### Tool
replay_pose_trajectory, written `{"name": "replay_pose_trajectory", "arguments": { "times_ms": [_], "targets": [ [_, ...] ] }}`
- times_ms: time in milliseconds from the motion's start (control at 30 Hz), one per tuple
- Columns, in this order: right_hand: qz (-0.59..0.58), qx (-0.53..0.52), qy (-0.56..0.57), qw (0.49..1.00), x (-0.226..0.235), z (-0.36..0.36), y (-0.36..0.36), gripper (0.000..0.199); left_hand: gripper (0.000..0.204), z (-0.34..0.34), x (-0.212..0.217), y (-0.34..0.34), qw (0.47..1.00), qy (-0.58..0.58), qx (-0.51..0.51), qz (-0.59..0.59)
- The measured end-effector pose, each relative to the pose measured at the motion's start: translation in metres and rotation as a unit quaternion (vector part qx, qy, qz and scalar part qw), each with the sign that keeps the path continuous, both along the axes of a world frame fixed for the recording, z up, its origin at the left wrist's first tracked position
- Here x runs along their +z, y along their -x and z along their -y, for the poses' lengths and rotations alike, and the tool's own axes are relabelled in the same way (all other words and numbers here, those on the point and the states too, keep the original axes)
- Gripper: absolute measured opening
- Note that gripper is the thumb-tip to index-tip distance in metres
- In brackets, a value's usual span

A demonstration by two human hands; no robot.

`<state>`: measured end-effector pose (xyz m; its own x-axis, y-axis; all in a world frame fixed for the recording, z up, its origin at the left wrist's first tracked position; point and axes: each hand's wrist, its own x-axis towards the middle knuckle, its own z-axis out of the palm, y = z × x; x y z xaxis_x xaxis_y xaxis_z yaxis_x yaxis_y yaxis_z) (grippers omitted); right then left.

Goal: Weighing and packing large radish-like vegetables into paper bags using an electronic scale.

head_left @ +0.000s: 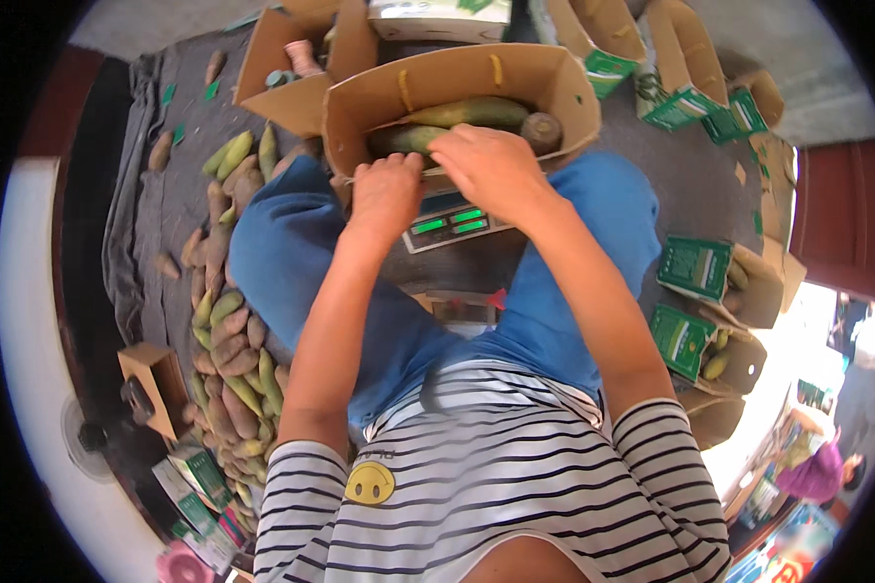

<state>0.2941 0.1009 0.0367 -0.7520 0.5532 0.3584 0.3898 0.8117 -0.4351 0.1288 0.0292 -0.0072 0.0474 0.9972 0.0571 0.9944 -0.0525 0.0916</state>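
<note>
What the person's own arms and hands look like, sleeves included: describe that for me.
The left hand and right hand are ungloved, with no watch or bracelet showing. The left sleeve and right sleeve are loose, white knit-looking fabric with narrow dark stripes, cut short enough to leave the forearms bare.

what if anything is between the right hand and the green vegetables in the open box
Nothing visible. The cardboard box is open on top, and the right hand is at its near side, its fingers overlapping the nearer green vegetable in view; whether they touch it is unclear. The left hand is off to the left.
</note>
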Motion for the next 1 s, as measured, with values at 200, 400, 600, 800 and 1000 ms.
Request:
{"name": "replay_pose_trajectory", "arguments": {
  "times_ms": [200, 400, 600, 800, 1000],
  "targets": [
    [0.062, -0.007, 0.027, 0.998, -0.006, -0.001, -0.007, 0.014, 0.02, -0.003, 0.001, -0.008, 1.0, 0.001, 0.012, -0.012],
    [0.138, -0.002, 0.027, 0.99, -0.011, 0.0, -0.01, 0.018, 0.018, -0.002, -0.001, -0.007, 1.0, 0.007, 0.013, -0.028],
    [0.211, 0.001, 0.05, 0.976, -0.035, -0.005, -0.006, 0.017, 0.021, 0.0, -0.001, -0.005, 1.0, 0.019, 0.012, 0.001],
    [0.239, 0.028, 0.083, 0.967, -0.038, -0.01, -0.002, 0.017, 0.023, 0.0, -0.002, -0.006, 1.0, 0.025, 0.013, -0.002],
    [0.249, 0.019, 0.086, 0.964, -0.041, -0.009, -0.001, 0.017, 0.023, 0.001, -0.001, -0.007, 1.0, 0.019, 0.015, 0.009]
  ]
}}
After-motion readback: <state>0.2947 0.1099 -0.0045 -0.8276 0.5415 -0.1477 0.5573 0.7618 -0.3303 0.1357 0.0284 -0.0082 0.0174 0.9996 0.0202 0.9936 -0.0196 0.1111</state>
